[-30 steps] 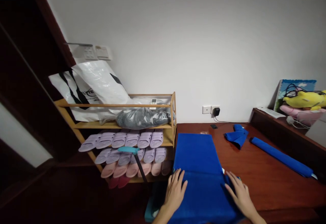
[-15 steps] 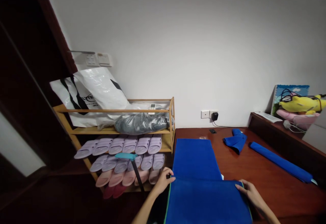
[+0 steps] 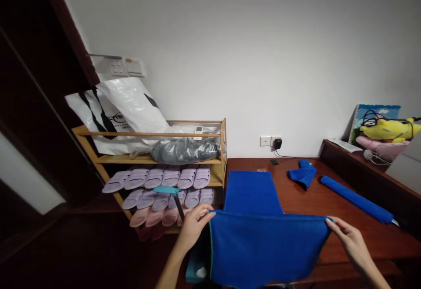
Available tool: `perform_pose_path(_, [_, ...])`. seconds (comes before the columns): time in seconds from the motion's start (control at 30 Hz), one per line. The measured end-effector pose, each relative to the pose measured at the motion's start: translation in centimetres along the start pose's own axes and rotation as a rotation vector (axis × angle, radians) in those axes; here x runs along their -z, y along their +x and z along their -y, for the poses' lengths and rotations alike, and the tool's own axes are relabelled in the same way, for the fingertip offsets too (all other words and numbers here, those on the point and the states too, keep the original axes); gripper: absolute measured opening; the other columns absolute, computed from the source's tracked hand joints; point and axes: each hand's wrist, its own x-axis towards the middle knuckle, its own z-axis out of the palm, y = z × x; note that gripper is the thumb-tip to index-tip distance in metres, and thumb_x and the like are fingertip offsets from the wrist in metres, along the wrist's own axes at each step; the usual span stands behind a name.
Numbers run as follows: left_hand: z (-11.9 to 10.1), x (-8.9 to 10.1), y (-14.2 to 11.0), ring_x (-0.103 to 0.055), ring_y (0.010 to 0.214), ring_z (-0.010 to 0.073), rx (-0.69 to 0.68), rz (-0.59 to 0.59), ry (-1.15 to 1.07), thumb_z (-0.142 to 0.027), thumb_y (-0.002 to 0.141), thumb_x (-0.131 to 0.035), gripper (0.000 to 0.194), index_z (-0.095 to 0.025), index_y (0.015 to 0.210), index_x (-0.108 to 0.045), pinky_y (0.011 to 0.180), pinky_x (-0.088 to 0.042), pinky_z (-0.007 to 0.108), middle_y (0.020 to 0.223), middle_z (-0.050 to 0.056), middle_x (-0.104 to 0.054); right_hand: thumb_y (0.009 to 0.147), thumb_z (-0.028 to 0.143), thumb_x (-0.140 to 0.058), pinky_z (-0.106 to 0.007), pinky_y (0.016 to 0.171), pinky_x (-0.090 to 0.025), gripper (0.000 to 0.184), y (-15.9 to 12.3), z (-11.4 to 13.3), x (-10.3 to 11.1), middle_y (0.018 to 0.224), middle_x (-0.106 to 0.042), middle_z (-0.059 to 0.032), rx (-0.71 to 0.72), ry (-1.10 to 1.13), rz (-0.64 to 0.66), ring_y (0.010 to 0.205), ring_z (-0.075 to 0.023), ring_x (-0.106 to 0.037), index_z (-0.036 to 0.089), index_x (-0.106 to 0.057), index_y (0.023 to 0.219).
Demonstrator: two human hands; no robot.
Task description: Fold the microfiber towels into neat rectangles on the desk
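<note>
Between my hands a blue cloth (image 3: 263, 249) with green side edging hangs down, its top edge pulled fairly straight. My left hand (image 3: 195, 223) pinches the upper left corner. At the upper right corner, my right hand (image 3: 348, 236) pinches the cloth between thumb and fingers. Behind it, a second flat blue piece (image 3: 251, 192) lies on the reddish-brown table (image 3: 292, 201); the held cloth hides its near end, so I cannot tell whether the two are joined. Farther right on the table are a twisted blue cloth (image 3: 303, 175) and a rolled blue cloth (image 3: 357, 199).
A wooden rack (image 3: 223, 148) on the left holds several slippers (image 3: 136, 178), a white bag (image 3: 131, 105) and a plastic-wrapped dark bundle (image 3: 184, 150). A teal-topped handle (image 3: 167, 190) stands before it. A yellow plush toy (image 3: 388, 130) sits on the raised ledge at right.
Both hands have lifted the near cloth's edge up and toward me, and moved farther apart. The cloth now hangs taut instead of lying low. The view has tilted slightly down.
</note>
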Motion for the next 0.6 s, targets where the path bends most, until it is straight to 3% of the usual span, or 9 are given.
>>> perform_pose_path(0.23, [-2.9, 0.4, 0.8, -0.062, 0.073, 0.0166, -0.130, -0.180, 0.157, -0.040, 0.078, -0.063, 0.019, -0.020, 0.080, -0.064, 0.070, -0.048, 0.025, 0.077, 0.000, -0.067, 0.063, 0.052, -0.070, -0.027, 0.087, -0.047, 0.042, 0.3, 4.4, 0.2, 0.100, -0.068, -0.0052, 0.052, -0.027, -0.214, 0.098, -0.0256, -0.059, 0.018, -0.070, 0.088])
perform_pose_path(0.4, [-4.9, 1.3, 1.9, -0.061, 0.070, 0.0150, -0.170, -0.209, 0.116, -0.038, 0.076, -0.064, 0.018, -0.020, 0.077, -0.065, 0.067, -0.048, 0.023, 0.077, 0.000, -0.067, 0.065, 0.053, -0.068, -0.025, 0.086, -0.045, 0.035, 0.6, 7.3, 0.1, 0.096, -0.064, -0.0038, 0.183, -0.055, -0.231, 0.095, -0.0222, -0.057, 0.019, -0.066, 0.074])
perform_pose_path(0.53, [-6.7, 2.1, 2.8, -0.057, 0.061, 0.0132, -0.136, -0.224, 0.061, -0.039, 0.072, -0.066, 0.020, -0.019, 0.075, -0.065, 0.057, -0.045, 0.021, 0.071, 0.000, -0.065, 0.065, 0.053, -0.068, -0.026, 0.089, -0.042, 0.038, 0.7, 8.7, 0.3, 0.102, -0.065, -0.0032, 0.118, -0.083, -0.216, 0.099, -0.0214, -0.055, 0.020, -0.068, 0.084])
perform_pose_path(0.6, [-7.3, 2.5, 3.1, -0.055, 0.058, 0.0126, -0.106, -0.248, 0.031, -0.039, 0.070, -0.067, 0.021, -0.019, 0.075, -0.064, 0.054, -0.044, 0.020, 0.069, -0.001, -0.064, 0.063, 0.054, -0.070, -0.025, 0.081, -0.044, 0.040, 0.8, 9.3, 0.3, 0.095, -0.066, -0.0023, 0.075, -0.082, -0.222, 0.090, -0.0193, -0.056, 0.021, -0.068, 0.087])
